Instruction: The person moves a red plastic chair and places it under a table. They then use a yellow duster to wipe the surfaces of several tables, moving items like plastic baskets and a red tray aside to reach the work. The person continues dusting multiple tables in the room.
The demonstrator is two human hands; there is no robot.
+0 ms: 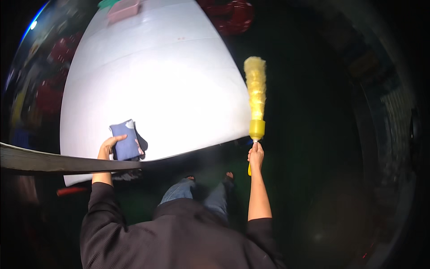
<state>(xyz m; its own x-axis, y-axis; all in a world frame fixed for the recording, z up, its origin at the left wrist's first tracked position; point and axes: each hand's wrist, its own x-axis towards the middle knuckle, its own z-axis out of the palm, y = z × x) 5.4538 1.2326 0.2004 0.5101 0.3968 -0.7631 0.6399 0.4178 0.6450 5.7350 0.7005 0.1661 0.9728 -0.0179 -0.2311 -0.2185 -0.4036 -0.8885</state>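
My right hand [255, 156] is closed round the handle of a yellow fluffy duster [256, 92], which points away from me just past the right edge of a white table [179, 89]. Over the table's near left corner, my left hand [107, 147] grips a folded blue cloth [126, 141] with pale patches. The thumb lies across the top of the cloth, while the other fingers are mostly hidden. A dark shadow or dark piece shows along the cloth's right side.
A grey beam-like bar [67, 162] crosses in front of my left forearm. At the table's far end sits a pink basket [123, 10] beside a green item [105, 3]. Red chairs, blurred, stand beyond the right edge [233, 17] and along the left side.
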